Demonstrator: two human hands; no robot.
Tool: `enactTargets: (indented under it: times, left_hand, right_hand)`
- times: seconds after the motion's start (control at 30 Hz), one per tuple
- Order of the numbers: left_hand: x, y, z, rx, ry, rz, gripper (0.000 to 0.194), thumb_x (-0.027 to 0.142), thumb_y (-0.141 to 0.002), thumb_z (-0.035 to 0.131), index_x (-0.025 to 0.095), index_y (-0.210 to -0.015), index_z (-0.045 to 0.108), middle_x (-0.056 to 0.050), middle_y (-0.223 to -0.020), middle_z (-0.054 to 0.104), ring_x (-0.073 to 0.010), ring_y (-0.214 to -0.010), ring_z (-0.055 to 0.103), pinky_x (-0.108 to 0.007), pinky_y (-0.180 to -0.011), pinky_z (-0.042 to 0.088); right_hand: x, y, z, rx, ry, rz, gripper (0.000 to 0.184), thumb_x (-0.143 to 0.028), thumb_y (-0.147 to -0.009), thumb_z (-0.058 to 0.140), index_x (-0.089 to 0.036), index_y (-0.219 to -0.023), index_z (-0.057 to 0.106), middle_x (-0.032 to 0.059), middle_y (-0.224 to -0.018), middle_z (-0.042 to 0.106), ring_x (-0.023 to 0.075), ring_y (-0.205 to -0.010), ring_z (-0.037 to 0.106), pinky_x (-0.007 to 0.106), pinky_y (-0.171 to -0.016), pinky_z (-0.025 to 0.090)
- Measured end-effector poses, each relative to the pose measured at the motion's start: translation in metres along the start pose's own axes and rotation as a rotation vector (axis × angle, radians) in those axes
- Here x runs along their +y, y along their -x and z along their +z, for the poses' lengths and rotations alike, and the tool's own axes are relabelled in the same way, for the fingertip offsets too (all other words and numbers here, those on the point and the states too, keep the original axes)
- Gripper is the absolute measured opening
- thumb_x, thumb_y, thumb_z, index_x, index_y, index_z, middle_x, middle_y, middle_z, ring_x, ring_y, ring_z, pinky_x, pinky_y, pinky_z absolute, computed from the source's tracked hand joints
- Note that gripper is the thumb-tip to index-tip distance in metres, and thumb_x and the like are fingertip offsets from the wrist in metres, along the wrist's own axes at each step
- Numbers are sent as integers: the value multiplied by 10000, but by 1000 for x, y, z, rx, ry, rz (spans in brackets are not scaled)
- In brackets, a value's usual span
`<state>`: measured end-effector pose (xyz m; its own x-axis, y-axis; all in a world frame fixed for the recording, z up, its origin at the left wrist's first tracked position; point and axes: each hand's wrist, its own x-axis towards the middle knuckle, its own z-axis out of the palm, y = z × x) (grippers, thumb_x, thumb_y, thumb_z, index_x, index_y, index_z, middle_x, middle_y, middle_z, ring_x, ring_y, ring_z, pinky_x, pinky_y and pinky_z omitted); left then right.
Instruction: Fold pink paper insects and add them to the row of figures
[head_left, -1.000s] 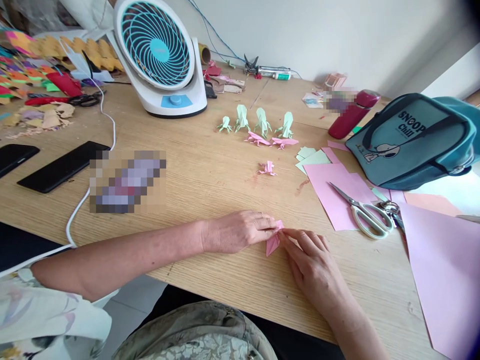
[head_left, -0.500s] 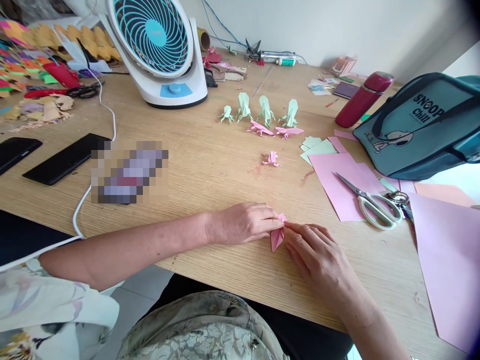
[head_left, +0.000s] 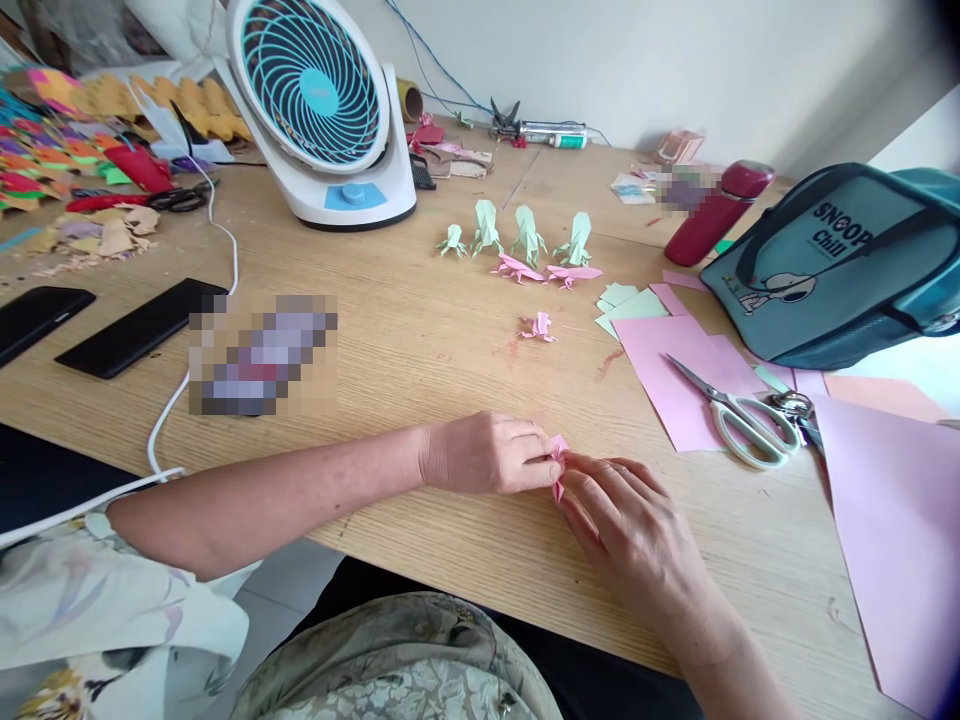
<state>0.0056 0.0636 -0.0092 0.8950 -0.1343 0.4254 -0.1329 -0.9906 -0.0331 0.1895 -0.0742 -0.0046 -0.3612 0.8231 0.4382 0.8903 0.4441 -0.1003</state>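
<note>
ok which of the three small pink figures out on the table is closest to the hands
The lone pink figure, nearer the left hand and right hand than the other two, which sit side by side close to the green figures.

White-and-blue fan (head_left: 321, 100), set on table (head_left: 420, 340); teal bag (head_left: 840, 275), printed with a cartoon dog, placed beside dark-red bottle (head_left: 709, 220); white cable (head_left: 235, 255), draped over table edge.

Around the creased, matt pink paper (head_left: 558, 491) in my fingers I see smooth wood grain on the table (head_left: 420, 360), glossy metal scissor blades (head_left: 691, 378) with smooth, plastic-looking handles (head_left: 756, 432), crisp folded green paper figures (head_left: 487, 226), and a shiny maroon bottle (head_left: 705, 222).
</note>
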Motion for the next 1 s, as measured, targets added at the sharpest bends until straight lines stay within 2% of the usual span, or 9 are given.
enactTargets:
  times: [0.13, 0.23, 0.4, 0.63, 0.77, 1.0]
  left_hand:
    - [6, 3, 0, 1, -21, -24, 241, 179, -980, 469, 183, -1032, 705, -108, -1174, 709, -216, -1109, 672, -302, -880, 600]
    - [10, 7, -1, 23, 51, -56, 239, 157, -969, 484, 182, -1040, 711, -108, -1221, 692, -217, -1156, 652, -331, -978, 567]
    - [17, 10, -5, 52, 112, -65, 233, 122, -938, 531, 88, -1112, 683, -176, -1270, 650, -263, -1244, 591, -379, -1086, 500]
    - [29, -1, -4, 112, 172, -249, 160, 194, -957, 547, 144, -898, 687, -82, -1088, 719, -191, -1126, 647, -334, -1028, 531]
    - [36, -4, -3, 120, 124, -332, 190, 181, -977, 506, 141, -915, 681, -72, -1103, 721, -197, -1139, 642, -350, -1023, 525]
    - [42, -3, -4, 53, 144, -402, 169, 193, -970, 517, 153, -972, 682, -79, -1159, 710, -219, -1213, 601, -393, -1061, 492]
  right_hand:
    - [-6, 3, 1, 21, 20, 20, 114, -117, -930, 573, -157, -991, 659, 123, -1135, 722, 221, -967, 694, 389, -875, 518]
    - [-11, 6, 1, 18, 9, 44, 133, -113, -935, 558, -160, -994, 667, 142, -1203, 700, 246, -1067, 680, 406, -898, 522]
    - [-15, 9, 4, 7, 8, 63, 183, -91, -926, 546, -141, -1051, 671, 173, -1269, 664, 273, -1119, 663, 435, -914, 530]
    - [-17, 9, 5, 46, 10, 97, 170, -117, -924, 571, -140, -1047, 686, 158, -1244, 684, 267, -1123, 666, 416, -927, 535]
    - [-20, 9, 4, 38, -19, 121, 188, -115, -924, 571, -130, -1076, 681, 170, -1270, 668, 264, -1145, 654, 419, -934, 533]
    - [-27, 9, 6, 49, -72, 212, 168, -123, -905, 608, -134, -1053, 687, 182, -1286, 657, 296, -1200, 623, 452, -954, 529]
